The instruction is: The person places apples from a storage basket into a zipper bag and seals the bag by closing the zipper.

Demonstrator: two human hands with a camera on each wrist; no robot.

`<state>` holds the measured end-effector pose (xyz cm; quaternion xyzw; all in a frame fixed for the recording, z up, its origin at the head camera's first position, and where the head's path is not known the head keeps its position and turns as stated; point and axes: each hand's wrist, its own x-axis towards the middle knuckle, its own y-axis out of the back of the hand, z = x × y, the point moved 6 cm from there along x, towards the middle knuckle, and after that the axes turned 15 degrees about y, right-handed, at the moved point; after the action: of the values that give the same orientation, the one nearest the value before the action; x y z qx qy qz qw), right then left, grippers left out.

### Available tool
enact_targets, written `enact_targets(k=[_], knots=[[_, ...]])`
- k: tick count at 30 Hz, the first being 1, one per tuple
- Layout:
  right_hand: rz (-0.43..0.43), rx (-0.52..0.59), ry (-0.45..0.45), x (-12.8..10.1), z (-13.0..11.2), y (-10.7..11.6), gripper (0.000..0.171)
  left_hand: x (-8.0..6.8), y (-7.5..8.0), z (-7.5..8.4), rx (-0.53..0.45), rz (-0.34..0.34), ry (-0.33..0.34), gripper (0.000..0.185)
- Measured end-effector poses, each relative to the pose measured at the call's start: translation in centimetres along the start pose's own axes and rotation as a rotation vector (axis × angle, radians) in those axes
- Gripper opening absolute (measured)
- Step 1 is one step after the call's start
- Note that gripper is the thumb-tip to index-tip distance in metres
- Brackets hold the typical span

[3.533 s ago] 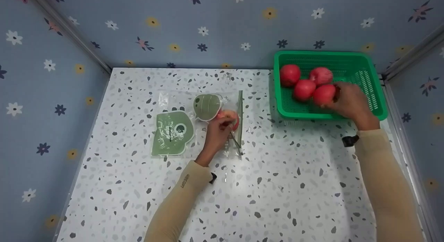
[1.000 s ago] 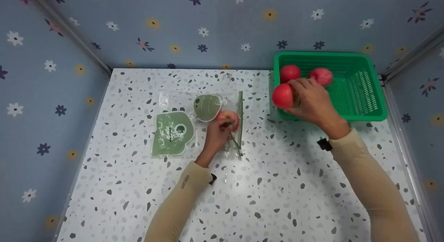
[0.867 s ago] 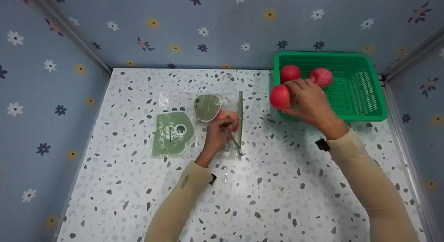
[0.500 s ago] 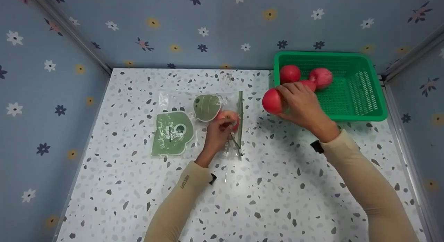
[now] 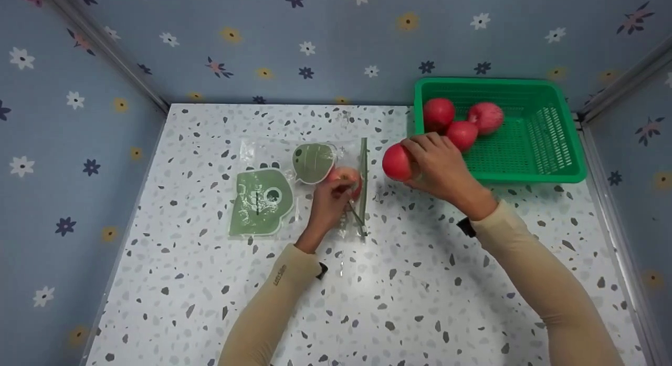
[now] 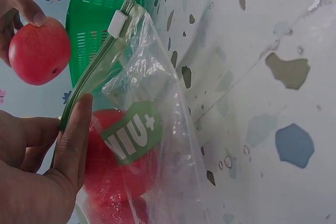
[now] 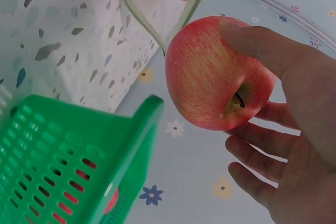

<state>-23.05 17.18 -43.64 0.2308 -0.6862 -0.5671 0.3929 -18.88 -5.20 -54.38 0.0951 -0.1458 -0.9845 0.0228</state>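
Round red apples (image 5: pixel 396 163), a green slotted plastic basket (image 5: pixel 546 135), a clear green-printed plastic bag (image 5: pixel 273 187), a grey-speckled white tabletop (image 5: pixel 420 282), blue flowered walls (image 5: pixel 315 40).

Speckled tabletop (image 5: pixel 420 282), floral walls (image 5: pixel 315 45)

Both arms wear close-fitting, long beige fabric sleeves that run down to the wrists. The left sleeve (image 5: pixel 268 303) carries a short line of small dark lettering printed along the forearm, too small to read. A small black strap-mounted device sits at each wrist, the left one (image 5: pixel 322 270) just past the cuff and the right one (image 5: pixel 466 227) on the right sleeve (image 5: pixel 546 287). Both hands are bare, without gloves.
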Motion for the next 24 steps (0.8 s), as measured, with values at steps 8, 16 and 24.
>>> enact_targets(k=[8,16,24], knots=[[-0.063,0.023,-0.015,0.3,-0.8,-1.8,0.080,-0.1,0.0,0.0,-0.038,0.000,-0.034,0.023],[-0.092,0.076,-0.034,0.3,-1.4,-3.5,0.084,0.0,-0.1,-0.1,-0.029,-0.024,0.021,0.026],[-0.108,0.091,-0.050,0.2,-1.9,-5.1,0.079,0.0,-0.1,0.0,-0.038,-0.026,0.005,0.027]])
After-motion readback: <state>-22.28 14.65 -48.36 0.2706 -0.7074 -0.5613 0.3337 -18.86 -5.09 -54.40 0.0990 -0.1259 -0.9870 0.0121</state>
